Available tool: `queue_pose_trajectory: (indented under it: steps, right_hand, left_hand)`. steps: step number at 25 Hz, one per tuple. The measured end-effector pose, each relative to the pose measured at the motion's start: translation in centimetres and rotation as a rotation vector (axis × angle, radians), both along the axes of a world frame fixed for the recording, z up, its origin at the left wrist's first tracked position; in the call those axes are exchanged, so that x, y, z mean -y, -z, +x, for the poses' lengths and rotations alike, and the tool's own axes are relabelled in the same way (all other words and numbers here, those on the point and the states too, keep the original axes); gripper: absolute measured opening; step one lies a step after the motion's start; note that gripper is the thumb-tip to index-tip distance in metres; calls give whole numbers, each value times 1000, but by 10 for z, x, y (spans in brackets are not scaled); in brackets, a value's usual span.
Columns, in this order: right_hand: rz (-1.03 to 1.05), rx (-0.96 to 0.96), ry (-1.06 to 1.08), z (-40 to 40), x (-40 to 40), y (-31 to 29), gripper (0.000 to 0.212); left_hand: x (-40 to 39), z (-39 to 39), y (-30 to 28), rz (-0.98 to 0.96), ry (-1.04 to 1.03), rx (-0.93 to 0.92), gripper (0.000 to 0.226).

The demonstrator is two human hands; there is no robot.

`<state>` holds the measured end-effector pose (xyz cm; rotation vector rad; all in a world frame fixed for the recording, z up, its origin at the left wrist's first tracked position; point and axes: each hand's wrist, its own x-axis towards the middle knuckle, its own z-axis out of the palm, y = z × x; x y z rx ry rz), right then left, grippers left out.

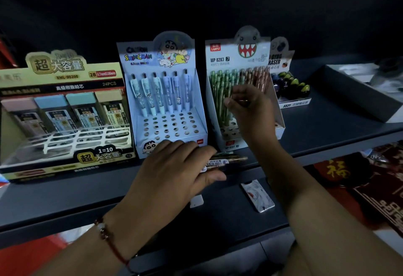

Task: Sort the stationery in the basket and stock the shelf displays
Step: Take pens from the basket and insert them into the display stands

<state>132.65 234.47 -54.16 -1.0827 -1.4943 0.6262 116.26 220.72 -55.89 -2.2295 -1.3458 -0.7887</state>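
- The left hand (174, 166) rests low over the front of the dark shelf (65, 197), fingers curled round a small bundle of brown pencils (226, 160) whose tips and barcode labels stick out to the right.
- The right hand (250, 105) is raised in front of the shark display box (237, 62), pinching one thin pencil (241, 100) between thumb and fingertips; it hides the middle of the green and copper pencils (226, 81) standing in that box.
- Just left of it stands the cartoon pen display (161, 92), with six pens in its back row and bare holes in front; the left hand covers its lower front edge.
- Farthest left is the lead-refill box (63, 105), yellow-topped.
- Behind the shark box, at the right, an eraser display (290, 84) holds dark and green pieces.
- A small white card (258, 196) lies flat on the shelf between the forearms.
- A grey tray (357, 92) sits at the far right.
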Motion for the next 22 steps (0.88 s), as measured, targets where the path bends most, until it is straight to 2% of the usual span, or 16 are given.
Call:
queue_pose_trajectory:
  steps: [6, 10, 14, 16, 19, 22]
  right_hand:
    - [-41, 40, 23, 6, -1, 5, 24]
    - [-105, 57, -57, 27, 24, -13, 18]
    - [-424, 35, -408, 41, 72, -41, 20]
    - [-505, 163, -536, 44, 92, -47, 22]
    - [-486, 301, -502, 51, 113, -50, 16]
    - [-462, 297, -454, 64, 130, -55, 16]
  left_hand:
    - [0, 2, 0, -9, 17, -1, 48]
    - [3, -2, 1, -29, 17, -25, 49]
    - [5, -9, 0, -29, 2, -30, 49]
    - [5, -10, -1, -32, 4, -33, 48]
    - [9, -7, 1, -48, 9, -34, 48]
    - [14, -2, 5, -86, 12, -6, 50]
